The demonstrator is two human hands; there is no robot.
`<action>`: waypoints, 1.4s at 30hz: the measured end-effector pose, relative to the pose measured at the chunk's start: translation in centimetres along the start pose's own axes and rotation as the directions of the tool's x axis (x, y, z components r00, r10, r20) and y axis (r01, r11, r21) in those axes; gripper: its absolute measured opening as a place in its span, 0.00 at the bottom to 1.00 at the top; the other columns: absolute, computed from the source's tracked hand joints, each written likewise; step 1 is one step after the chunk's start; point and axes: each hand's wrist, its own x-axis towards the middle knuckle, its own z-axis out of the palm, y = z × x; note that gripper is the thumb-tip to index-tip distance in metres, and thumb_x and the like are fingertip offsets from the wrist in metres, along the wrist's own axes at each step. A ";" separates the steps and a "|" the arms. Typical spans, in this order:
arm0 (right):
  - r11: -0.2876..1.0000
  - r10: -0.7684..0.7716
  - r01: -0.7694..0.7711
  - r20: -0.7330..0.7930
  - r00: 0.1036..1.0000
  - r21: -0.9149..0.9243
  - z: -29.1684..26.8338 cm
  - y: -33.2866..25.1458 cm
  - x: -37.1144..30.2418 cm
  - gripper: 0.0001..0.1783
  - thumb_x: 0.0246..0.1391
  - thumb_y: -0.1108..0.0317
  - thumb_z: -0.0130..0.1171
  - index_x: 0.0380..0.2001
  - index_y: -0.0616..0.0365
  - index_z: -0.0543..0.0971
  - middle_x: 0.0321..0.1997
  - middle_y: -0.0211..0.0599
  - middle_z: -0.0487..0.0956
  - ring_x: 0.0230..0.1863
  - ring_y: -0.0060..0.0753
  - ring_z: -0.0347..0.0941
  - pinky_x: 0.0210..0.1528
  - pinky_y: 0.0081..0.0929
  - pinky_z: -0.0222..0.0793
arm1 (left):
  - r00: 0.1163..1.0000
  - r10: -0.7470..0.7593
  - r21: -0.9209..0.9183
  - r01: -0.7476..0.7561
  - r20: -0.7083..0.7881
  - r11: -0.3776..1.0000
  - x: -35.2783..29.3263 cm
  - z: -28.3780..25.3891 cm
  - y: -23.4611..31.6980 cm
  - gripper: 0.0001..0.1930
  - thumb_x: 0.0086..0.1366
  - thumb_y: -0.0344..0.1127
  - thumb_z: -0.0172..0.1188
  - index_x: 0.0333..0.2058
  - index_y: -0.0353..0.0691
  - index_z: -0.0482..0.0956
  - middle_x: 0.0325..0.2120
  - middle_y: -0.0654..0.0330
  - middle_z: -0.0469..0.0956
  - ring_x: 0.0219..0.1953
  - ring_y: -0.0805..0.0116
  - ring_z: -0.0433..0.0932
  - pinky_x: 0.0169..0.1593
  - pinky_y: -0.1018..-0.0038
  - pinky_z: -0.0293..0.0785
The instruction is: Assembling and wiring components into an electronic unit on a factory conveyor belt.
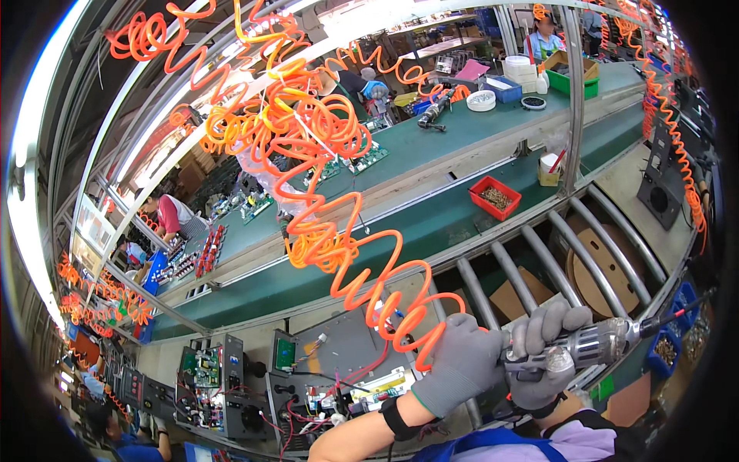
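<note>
Both my hands wear grey gloves. My right hand (545, 343) is wrapped round the body of a silver-and-black pneumatic screwdriver (596, 344), whose long bit points to the right. Close behind the tool's rear end, my left hand (466, 360) is closed on the end of a coiled orange air hose (400, 312); its fingertips are partly hidden. The hose climbs to a tangle of coils overhead. To the left of my left hand lies an open dark metal chassis (331, 346) with wires and a green circuit board (285, 353).
A red bin of screws (495, 198) stands on the green bench (431, 235) beyond metal rollers (554, 266). Blue bins (663, 350) sit at the right. Another open unit (209, 377) is at the left. A metal post (576, 100) rises by the bench. Other people work farther off.
</note>
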 end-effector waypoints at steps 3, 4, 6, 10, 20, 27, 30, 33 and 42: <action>1.000 -0.011 0.011 0.020 1.000 -0.028 0.1 0.1 0.3 0.29 0.41 0.64 0.73 0.42 0.53 0.64 0.30 0.33 0.63 0.23 0.26 0.64 0.24 0.28 0.69 | 1.000 0.001 0.008 -0.001 -0.027 1.000 0.1 -0.1 -0.1 0.15 0.37 0.47 0.70 0.16 0.46 0.73 0.13 0.62 0.69 0.24 0.63 0.70 0.36 0.68 0.66; 0.999 -0.026 0.027 0.026 0.999 -0.045 0.1 0.1 0.3 0.29 0.42 0.64 0.72 0.43 0.52 0.64 0.30 0.33 0.63 0.22 0.25 0.64 0.24 0.27 0.69 | 0.999 0.001 0.000 -0.001 -0.045 1.000 0.2 -0.1 -0.2 0.15 0.37 0.46 0.70 0.16 0.46 0.73 0.13 0.62 0.69 0.24 0.63 0.70 0.36 0.69 0.66; 0.991 0.007 0.000 0.049 0.999 -0.133 0.2 0.2 0.6 0.26 0.45 0.62 0.66 0.45 0.53 0.64 0.31 0.31 0.61 0.23 0.22 0.60 0.24 0.23 0.65 | 0.999 -0.021 0.000 0.021 -0.031 1.000 0.6 -0.4 -0.1 0.15 0.38 0.45 0.69 0.19 0.45 0.74 0.15 0.62 0.70 0.24 0.62 0.70 0.37 0.68 0.66; 0.951 0.122 -0.122 -0.021 0.992 -0.282 0.1 0.3 3.1 0.25 0.51 0.56 0.57 0.50 0.52 0.64 0.35 0.29 0.61 0.26 0.19 0.57 0.26 0.20 0.62 | 0.975 -0.017 0.080 0.035 -0.220 0.996 1.7 -1.3 1.1 0.20 0.40 0.40 0.68 0.32 0.38 0.76 0.22 0.58 0.74 0.29 0.59 0.73 0.41 0.65 0.68; 0.832 0.040 -0.190 0.286 0.957 0.521 -1.3 -3.5 14.4 0.18 0.58 0.62 0.53 0.48 0.59 0.67 0.37 0.29 0.66 0.34 0.18 0.63 0.33 0.17 0.64 | 0.786 -0.346 0.159 0.483 -0.512 0.861 -12.9 -7.2 -0.7 0.16 0.53 0.28 0.60 0.42 0.38 0.73 0.36 0.52 0.77 0.41 0.50 0.76 0.48 0.56 0.71; 0.884 -0.093 -0.090 0.361 0.928 0.459 0.5 -2.5 13.4 0.17 0.58 0.61 0.52 0.47 0.58 0.68 0.37 0.31 0.67 0.33 0.19 0.65 0.34 0.18 0.66 | 0.693 -0.540 0.163 0.674 -0.477 0.721 -17.6 -5.5 -1.7 0.13 0.56 0.29 0.59 0.42 0.36 0.75 0.38 0.51 0.76 0.43 0.48 0.74 0.49 0.58 0.69; 0.911 -0.095 -0.065 0.361 0.928 0.407 1.1 -1.6 13.0 0.17 0.58 0.61 0.52 0.47 0.58 0.68 0.36 0.31 0.68 0.33 0.19 0.66 0.34 0.18 0.67 | 0.682 -0.556 0.107 0.672 -0.476 0.733 -18.0 -3.9 -2.0 0.13 0.57 0.30 0.59 0.42 0.36 0.75 0.37 0.50 0.76 0.42 0.48 0.74 0.48 0.57 0.69; 0.935 -0.096 -0.041 0.362 0.927 0.351 1.7 -0.8 12.7 0.17 0.58 0.61 0.52 0.46 0.58 0.68 0.36 0.32 0.68 0.33 0.20 0.67 0.35 0.19 0.68 | 0.686 -0.541 0.115 0.664 -0.486 0.739 -18.2 -3.0 -2.3 0.12 0.56 0.30 0.58 0.40 0.37 0.75 0.36 0.50 0.75 0.42 0.48 0.74 0.48 0.58 0.69; 0.562 -0.290 0.454 0.349 0.891 -0.692 -0.1 3.2 17.4 0.16 0.58 0.61 0.51 0.45 0.57 0.69 0.36 0.34 0.70 0.33 0.21 0.70 0.36 0.20 0.70 | 0.670 -0.655 0.082 0.718 -0.351 0.691 -22.8 0.4 -2.1 0.10 0.54 0.30 0.58 0.36 0.40 0.76 0.26 0.55 0.71 0.31 0.55 0.72 0.38 0.63 0.66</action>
